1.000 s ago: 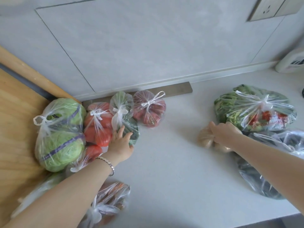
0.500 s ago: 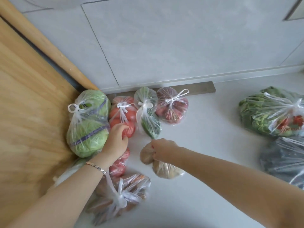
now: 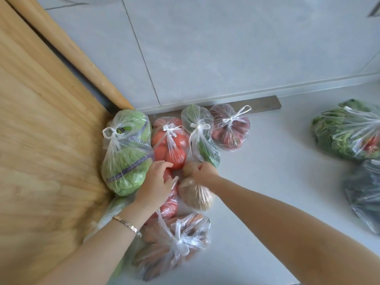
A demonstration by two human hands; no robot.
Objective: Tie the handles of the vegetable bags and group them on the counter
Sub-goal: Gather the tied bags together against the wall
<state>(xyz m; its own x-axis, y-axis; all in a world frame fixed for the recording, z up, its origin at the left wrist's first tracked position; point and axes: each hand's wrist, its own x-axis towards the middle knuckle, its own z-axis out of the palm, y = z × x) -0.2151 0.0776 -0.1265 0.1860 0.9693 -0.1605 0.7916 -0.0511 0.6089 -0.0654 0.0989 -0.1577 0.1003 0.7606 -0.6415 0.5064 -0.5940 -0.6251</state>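
Far left, a wooden board point(image 3: 41, 140) butts against the cabbage bag point(image 3: 127, 153), which is knotted and lying on the tabletop point(image 3: 267, 182). Next right: upper tomato bag point(image 3: 170, 145), tied. Left hand point(image 3: 156, 182), bracelet point(image 3: 127, 223) on its wrist, rests on the lower tomato bag point(image 3: 169, 204), its fingers apart and lightly bent, tips touching the upper one. Carrot bag point(image 3: 174, 243) sits nearest the camera, tied. Right hand point(image 3: 203, 171) has its fingers clamped on the gathered top of the potato bag point(image 3: 195, 194), which sits on the tabletop just beside the lower tomato bag. Behind it: green vegetable bag point(image 3: 200, 136), then a reddish produce bag point(image 3: 230, 128), both tied, near the wall. Well apart at far right: leafy greens bag point(image 3: 345, 130), with a dark bag point(image 3: 364, 194) in front of it.
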